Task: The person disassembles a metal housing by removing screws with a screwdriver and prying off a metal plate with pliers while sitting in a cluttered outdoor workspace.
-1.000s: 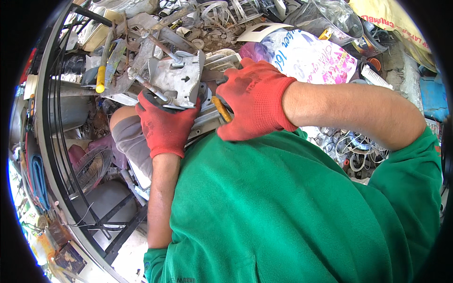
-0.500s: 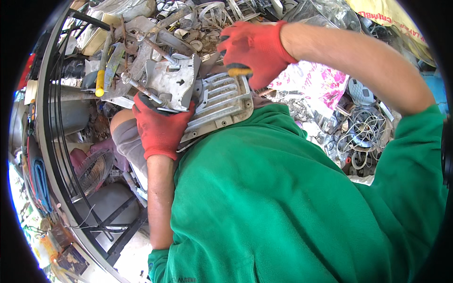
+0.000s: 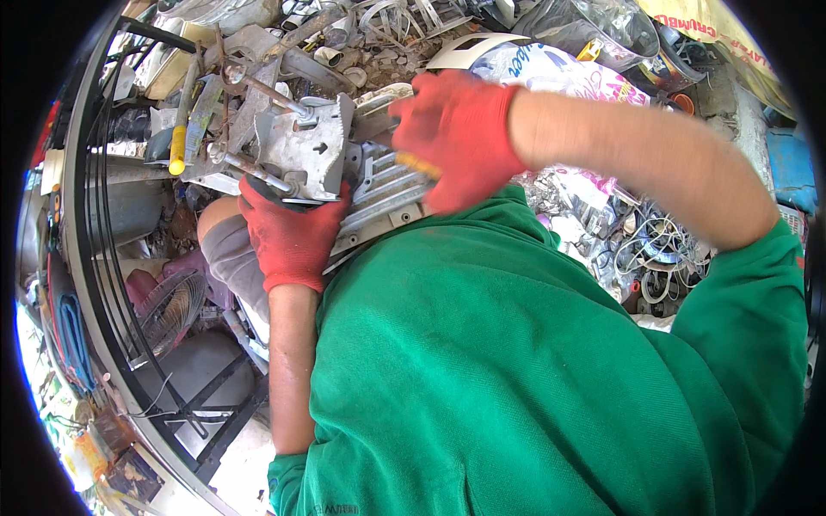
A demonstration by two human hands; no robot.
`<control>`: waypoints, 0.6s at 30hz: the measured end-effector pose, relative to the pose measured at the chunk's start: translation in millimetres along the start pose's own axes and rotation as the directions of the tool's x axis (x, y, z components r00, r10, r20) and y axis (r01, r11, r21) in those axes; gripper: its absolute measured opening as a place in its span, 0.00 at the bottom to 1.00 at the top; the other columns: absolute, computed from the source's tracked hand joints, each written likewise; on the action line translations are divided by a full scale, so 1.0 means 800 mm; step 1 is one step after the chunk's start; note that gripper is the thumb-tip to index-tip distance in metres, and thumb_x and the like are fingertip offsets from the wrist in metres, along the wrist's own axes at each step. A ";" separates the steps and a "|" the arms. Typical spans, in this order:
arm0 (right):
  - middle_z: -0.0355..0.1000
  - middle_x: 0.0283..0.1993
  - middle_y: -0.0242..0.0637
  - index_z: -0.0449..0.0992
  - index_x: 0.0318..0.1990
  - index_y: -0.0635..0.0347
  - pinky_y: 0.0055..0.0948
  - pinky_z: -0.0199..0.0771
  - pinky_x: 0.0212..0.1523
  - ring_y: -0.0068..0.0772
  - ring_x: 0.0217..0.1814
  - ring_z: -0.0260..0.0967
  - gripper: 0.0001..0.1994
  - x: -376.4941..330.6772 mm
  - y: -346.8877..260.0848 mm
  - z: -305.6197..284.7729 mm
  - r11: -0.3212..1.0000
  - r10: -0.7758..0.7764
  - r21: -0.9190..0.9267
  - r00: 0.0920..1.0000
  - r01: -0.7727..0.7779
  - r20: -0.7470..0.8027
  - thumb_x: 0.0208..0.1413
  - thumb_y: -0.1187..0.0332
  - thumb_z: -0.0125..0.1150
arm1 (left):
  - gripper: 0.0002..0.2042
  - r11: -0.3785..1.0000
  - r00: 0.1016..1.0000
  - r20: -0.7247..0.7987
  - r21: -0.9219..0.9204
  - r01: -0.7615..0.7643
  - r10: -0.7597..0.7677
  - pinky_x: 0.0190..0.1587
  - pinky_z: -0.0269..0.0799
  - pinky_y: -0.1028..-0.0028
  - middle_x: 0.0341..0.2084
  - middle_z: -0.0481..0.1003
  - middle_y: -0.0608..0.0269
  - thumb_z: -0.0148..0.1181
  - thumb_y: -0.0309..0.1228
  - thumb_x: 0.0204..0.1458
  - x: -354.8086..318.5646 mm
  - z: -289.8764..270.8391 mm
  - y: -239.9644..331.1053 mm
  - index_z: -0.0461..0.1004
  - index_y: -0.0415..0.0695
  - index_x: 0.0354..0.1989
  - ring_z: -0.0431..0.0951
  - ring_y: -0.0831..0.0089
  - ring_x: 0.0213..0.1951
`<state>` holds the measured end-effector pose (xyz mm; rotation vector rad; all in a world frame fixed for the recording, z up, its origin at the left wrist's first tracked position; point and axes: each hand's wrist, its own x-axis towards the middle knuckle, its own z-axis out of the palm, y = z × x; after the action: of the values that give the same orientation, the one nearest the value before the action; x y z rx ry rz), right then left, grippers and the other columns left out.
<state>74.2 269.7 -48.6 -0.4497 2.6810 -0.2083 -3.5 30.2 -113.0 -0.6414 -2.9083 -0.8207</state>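
My left hand [image 3: 288,236], in a red glove, grips the lower edge of a grey cast-metal part [image 3: 310,150] with ribs and bolts, held against my lap. A ribbed grey metal plate [image 3: 387,193] lies under it. My right hand [image 3: 452,133], also in a red glove and blurred with motion, is closed around a tool with a yellow handle [image 3: 419,165] just above the ribbed plate. The tool's tip is hidden. My green shirt fills the lower part of the view.
Scrap metal pieces [image 3: 344,43] are heaped beyond the part. A yellow-handled tool [image 3: 178,146] lies at the left. A printed plastic bag [image 3: 568,73], coiled wire rings [image 3: 654,258], a black metal frame [image 3: 95,215] and a small fan [image 3: 168,310] surround me.
My right hand swung up away from the part, then came back down onto the ribbed plate with the yellow-handled tool. My left hand kept its hold on the metal part.
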 end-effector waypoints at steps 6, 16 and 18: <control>0.75 0.47 0.50 0.82 0.35 0.62 0.50 0.76 0.52 0.53 0.53 0.72 0.23 0.016 0.095 0.011 0.943 -0.299 -0.240 0.903 0.230 -0.308 0.42 0.50 0.65 | 0.53 0.993 0.996 0.016 -0.089 -0.082 0.084 0.60 0.70 0.54 0.55 0.69 0.39 0.85 0.44 0.30 0.017 0.002 -0.009 0.59 0.34 0.63 0.71 0.44 0.58; 0.75 0.51 0.55 0.82 0.42 0.66 0.54 0.70 0.60 0.64 0.62 0.67 0.28 -0.012 -0.056 0.016 0.965 0.244 0.135 0.955 -0.223 -0.166 0.47 0.46 0.65 | 0.51 1.000 0.999 0.023 -0.001 -0.024 0.024 0.59 0.72 0.54 0.55 0.69 0.41 0.85 0.45 0.29 0.005 -0.003 0.010 0.61 0.36 0.62 0.71 0.45 0.58; 0.72 0.57 0.55 0.79 0.51 0.67 0.56 0.67 0.63 0.67 0.67 0.64 0.33 -0.014 -0.054 0.014 0.955 0.235 0.203 0.970 -0.219 -0.060 0.47 0.45 0.66 | 0.50 1.000 1.000 -0.007 -0.014 -0.018 0.018 0.59 0.72 0.54 0.54 0.70 0.41 0.86 0.44 0.29 0.005 0.000 0.006 0.62 0.37 0.61 0.70 0.45 0.58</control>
<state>100.9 232.2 -45.5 -0.0722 2.7296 -0.4248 -5.3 35.5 -110.1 -0.6637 -2.8886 -0.8411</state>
